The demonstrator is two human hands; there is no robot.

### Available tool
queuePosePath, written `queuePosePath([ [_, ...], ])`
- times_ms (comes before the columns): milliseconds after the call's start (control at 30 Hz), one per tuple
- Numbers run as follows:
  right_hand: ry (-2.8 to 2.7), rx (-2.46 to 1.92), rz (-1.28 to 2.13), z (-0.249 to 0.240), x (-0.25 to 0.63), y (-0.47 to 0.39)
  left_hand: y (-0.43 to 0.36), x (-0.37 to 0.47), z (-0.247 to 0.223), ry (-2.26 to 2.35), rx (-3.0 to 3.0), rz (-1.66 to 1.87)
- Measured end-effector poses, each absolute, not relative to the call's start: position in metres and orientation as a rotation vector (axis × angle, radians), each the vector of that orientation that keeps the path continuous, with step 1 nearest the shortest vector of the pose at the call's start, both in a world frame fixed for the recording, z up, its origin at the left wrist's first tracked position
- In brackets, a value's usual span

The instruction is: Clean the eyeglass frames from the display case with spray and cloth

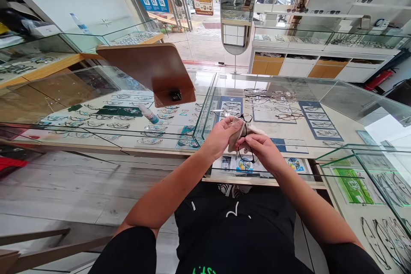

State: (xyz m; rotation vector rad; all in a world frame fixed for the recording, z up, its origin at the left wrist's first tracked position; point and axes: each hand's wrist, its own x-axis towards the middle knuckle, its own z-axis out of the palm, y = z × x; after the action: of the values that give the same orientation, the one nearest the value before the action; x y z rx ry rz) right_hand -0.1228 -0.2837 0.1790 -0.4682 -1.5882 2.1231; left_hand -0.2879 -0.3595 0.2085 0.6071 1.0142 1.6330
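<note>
Over the glass counter, both my hands are at a pair of dark-framed glasses (246,155). One rim hangs below my fingers; part of the frame shows above them. My left hand (226,133) is closed on a beige cloth (235,136), its thumb and fingers pinching the fabric against the glasses. The fingers of my right hand (261,150) are pinched on the frame, with more of the cloth spreading out behind them. The fingers and cloth hide the middle of the glasses.
A glass display counter (276,81) holds rows of eyeglasses. On it at left stand a brown-backed mirror or board (150,66) and a small white bottle (148,114). Below my hands, a drawer (266,182) sticks out. A second glass case (340,180) is at right.
</note>
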Motion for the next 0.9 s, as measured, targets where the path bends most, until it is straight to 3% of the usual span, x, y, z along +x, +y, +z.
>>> queuePosePath([
  [267,-1.521,-0.491,2.13,0.182,-0.122,-0.285,-0.364,-0.292,0.201,1.0,0.672,1.486],
  [900,-1.549,-0.446,2.1,0.174,-0.126,-0.286,-0.367,-0.281,0.209,1.025,0.788,1.56],
])
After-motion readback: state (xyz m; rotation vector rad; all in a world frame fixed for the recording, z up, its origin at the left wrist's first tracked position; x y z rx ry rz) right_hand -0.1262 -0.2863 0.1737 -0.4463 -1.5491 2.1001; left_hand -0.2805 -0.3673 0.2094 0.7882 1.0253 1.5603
